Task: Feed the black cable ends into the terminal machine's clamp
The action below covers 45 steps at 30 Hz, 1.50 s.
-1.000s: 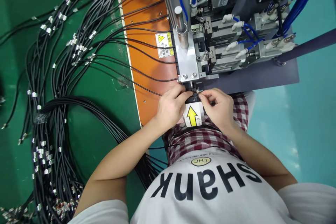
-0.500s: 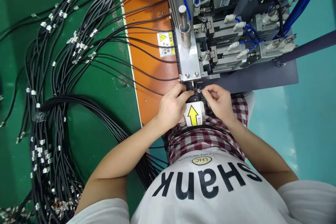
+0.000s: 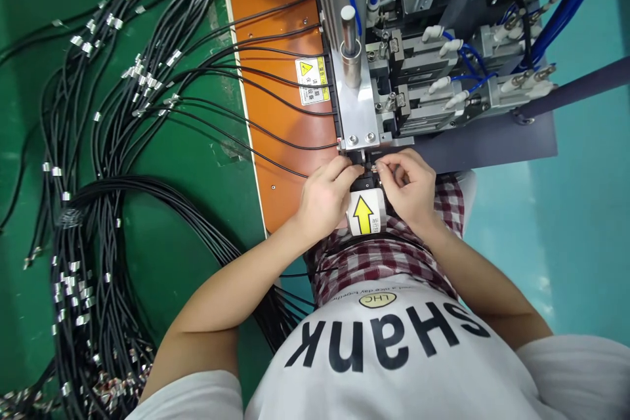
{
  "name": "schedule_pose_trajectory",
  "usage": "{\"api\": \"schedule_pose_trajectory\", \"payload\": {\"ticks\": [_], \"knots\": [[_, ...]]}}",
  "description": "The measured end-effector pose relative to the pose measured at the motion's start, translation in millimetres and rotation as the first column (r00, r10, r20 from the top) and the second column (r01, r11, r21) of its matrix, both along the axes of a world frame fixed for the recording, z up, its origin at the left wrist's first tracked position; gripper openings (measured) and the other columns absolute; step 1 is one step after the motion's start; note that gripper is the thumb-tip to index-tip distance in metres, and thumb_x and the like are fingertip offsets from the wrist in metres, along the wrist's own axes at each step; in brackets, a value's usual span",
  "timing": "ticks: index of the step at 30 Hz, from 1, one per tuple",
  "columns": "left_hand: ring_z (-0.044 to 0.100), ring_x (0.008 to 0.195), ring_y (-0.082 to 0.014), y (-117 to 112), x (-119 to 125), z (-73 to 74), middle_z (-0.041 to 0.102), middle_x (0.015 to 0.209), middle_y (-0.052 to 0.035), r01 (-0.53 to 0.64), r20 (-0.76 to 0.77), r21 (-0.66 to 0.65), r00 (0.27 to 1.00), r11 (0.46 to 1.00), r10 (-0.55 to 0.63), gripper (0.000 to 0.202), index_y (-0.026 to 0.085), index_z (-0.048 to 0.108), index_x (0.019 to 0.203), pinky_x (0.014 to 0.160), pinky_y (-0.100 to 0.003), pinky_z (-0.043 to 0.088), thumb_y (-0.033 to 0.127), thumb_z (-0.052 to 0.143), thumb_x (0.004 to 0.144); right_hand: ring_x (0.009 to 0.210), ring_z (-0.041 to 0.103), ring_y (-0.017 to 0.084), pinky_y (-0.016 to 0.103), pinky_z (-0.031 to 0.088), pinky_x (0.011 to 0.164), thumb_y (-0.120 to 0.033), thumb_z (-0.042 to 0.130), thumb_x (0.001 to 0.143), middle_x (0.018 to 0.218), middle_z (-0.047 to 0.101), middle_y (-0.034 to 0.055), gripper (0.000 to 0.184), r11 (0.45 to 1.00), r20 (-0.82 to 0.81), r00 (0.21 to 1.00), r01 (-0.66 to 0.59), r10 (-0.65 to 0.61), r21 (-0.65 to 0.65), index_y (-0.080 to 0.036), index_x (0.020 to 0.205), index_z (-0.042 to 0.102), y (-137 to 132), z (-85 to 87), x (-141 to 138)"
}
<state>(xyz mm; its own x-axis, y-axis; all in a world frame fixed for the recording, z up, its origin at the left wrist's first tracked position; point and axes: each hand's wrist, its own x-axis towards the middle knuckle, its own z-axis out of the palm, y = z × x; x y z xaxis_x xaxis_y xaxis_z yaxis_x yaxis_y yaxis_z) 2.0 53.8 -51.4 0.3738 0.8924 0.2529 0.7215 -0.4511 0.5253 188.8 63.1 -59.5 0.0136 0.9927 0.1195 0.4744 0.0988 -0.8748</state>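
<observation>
My left hand (image 3: pixel 325 195) is closed over the end of a black cable (image 3: pixel 275 163), pressing it at the near end of the machine's dark fixture (image 3: pixel 363 182). Thumb and forefinger of my right hand (image 3: pixel 411 185) pinch the small thin wire ends (image 3: pixel 375 168) at that cable's tip, just right of my left fingertips. The fingers hide most of the cable end. Just below both hands is a white label with a yellow arrow (image 3: pixel 363 213). Several more black cables lie across the orange table (image 3: pixel 280 111), their ends running into the fixture under the metal block (image 3: pixel 357 115).
A large bundle of black cables (image 3: pixel 105 243) with silvery ends spreads over the green surface (image 3: pixel 197 151) at left. Pneumatic cylinders (image 3: pixel 423 105) with blue hoses (image 3: pixel 556 13) stand beyond my right hand. An upright metal rod (image 3: pixel 349 33) rises from the block.
My right fingers have shifted slightly up and curled closer around the wire ends. My left hand stays nearly in place. At the top edge, another person's hand and the farthest cable are gone from view.
</observation>
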Motion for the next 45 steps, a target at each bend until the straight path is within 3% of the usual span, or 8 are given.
{"api": "schedule_pose_trajectory", "payload": {"ticks": [8, 11, 16, 19, 21, 25, 30, 45], "knots": [[0.056, 0.092, -0.0254, -6, 0, 8.5, 0.066, 0.101, -0.0110, -0.051, -0.226, 0.124, 0.971, 0.991, 0.078, 0.025, 0.021, 0.068, 0.113, 0.079, -0.040, 0.045, 0.021, 0.047, 0.101, 0.051, 0.042, 0.010, 0.026, 0.031, 0.048, -0.035, 0.068, 0.087, 0.062, 0.055, -0.0027, 0.018, 0.935, -0.266, 0.964, -0.089, -0.005, -0.343, -0.021, 0.077, 0.065, 12, -13.6, 11], [0.057, 0.089, -0.0224, -9, -4, 7.4, 0.064, 0.098, -0.0107, -0.019, -0.157, 0.076, 0.987, 0.997, 0.031, 0.031, 0.017, 0.068, 0.118, 0.076, -0.035, 0.049, 0.017, 0.041, 0.102, 0.052, 0.045, 0.010, 0.025, 0.033, 0.049, -0.038, 0.068, 0.087, 0.065, 0.058, -0.0019, 0.021, 0.882, -0.323, 0.945, -0.190, 0.046, -0.431, -0.020, 0.078, 0.067, 17, -15.4, 18], [0.061, 0.090, -0.0195, -9, -7, 3.9, 0.065, 0.096, -0.0081, -0.038, -0.005, 0.017, 0.999, 0.999, 0.038, 0.028, 0.018, 0.068, 0.114, 0.080, -0.033, 0.053, 0.016, 0.044, 0.102, 0.069, 0.061, 0.017, 0.032, 0.049, 0.067, -0.034, 0.059, 0.096, 0.098, 0.073, 0.0053, 0.021, 0.984, -0.026, 0.996, -0.094, 0.091, -0.151, -0.024, 0.107, 0.072, -1, -1.9, 25], [0.063, 0.094, -0.0199, -9, -6, 4.0, 0.066, 0.099, -0.0087, -0.067, 0.008, 0.020, 0.998, 0.998, 0.067, 0.024, 0.017, 0.065, 0.113, 0.085, -0.034, 0.055, 0.017, 0.045, 0.101, 0.094, 0.068, 0.022, 0.035, 0.052, 0.084, -0.028, 0.054, 0.099, 0.112, 0.073, 0.0064, 0.026, 0.988, 0.095, 0.983, -0.156, 0.156, -0.005, -0.027, 0.117, 0.073, -12, 4.0, 26], [0.063, 0.095, -0.0199, -10, -6, 5.0, 0.066, 0.101, -0.0093, -0.075, 0.001, 0.010, 0.997, 0.997, 0.075, 0.023, 0.017, 0.064, 0.113, 0.086, -0.034, 0.056, 0.019, 0.045, 0.102, 0.089, 0.068, 0.021, 0.034, 0.052, 0.079, -0.028, 0.054, 0.099, 0.108, 0.074, 0.0057, 0.023, 0.989, 0.101, 0.983, -0.151, 0.150, -0.004, -0.027, 0.111, 0.074, -13, 4.1, 27], [0.063, 0.098, -0.0199, -13, -10, 9.3, 0.064, 0.104, -0.0104, -0.058, -0.029, -0.019, 0.998, 0.998, 0.058, 0.023, 0.016, 0.064, 0.114, 0.088, -0.035, 0.057, 0.019, 0.044, 0.102, 0.061, 0.059, 0.014, 0.030, 0.048, 0.060, -0.038, 0.060, 0.097, 0.096, 0.073, 0.0045, 0.022, 0.980, -0.067, 0.993, -0.109, 0.099, -0.168, -0.023, 0.105, 0.073, -2, -2.3, 29], [0.061, 0.103, -0.0234, -21, -21, 14.3, 0.063, 0.111, -0.0145, -0.028, -0.128, 0.033, 0.991, 0.999, 0.032, 0.028, 0.013, 0.062, 0.125, 0.091, -0.039, 0.057, 0.017, 0.046, 0.102, 0.053, 0.055, 0.010, 0.026, 0.045, 0.052, -0.053, 0.067, 0.090, 0.084, 0.072, 0.0025, 0.033, 0.880, -0.370, 0.928, -0.204, 0.035, -0.428, -0.020, 0.088, 0.067, 12, -13.3, 20], [0.055, 0.123, -0.0296, -35, -36, -7.2, 0.062, 0.129, -0.0193, 0.050, -0.217, 0.147, 0.976, 0.988, -0.017, 0.048, 0.014, 0.048, 0.147, 0.104, -0.047, 0.052, 0.012, 0.048, 0.099, 0.054, 0.046, 0.006, 0.023, 0.035, 0.053, -0.050, 0.080, 0.078, 0.072, 0.064, -0.0010, 0.035, 0.782, -0.604, 0.786, -0.292, -0.132, -0.551, -0.018, 0.076, 0.067, 15, -13.7, 12]]}}
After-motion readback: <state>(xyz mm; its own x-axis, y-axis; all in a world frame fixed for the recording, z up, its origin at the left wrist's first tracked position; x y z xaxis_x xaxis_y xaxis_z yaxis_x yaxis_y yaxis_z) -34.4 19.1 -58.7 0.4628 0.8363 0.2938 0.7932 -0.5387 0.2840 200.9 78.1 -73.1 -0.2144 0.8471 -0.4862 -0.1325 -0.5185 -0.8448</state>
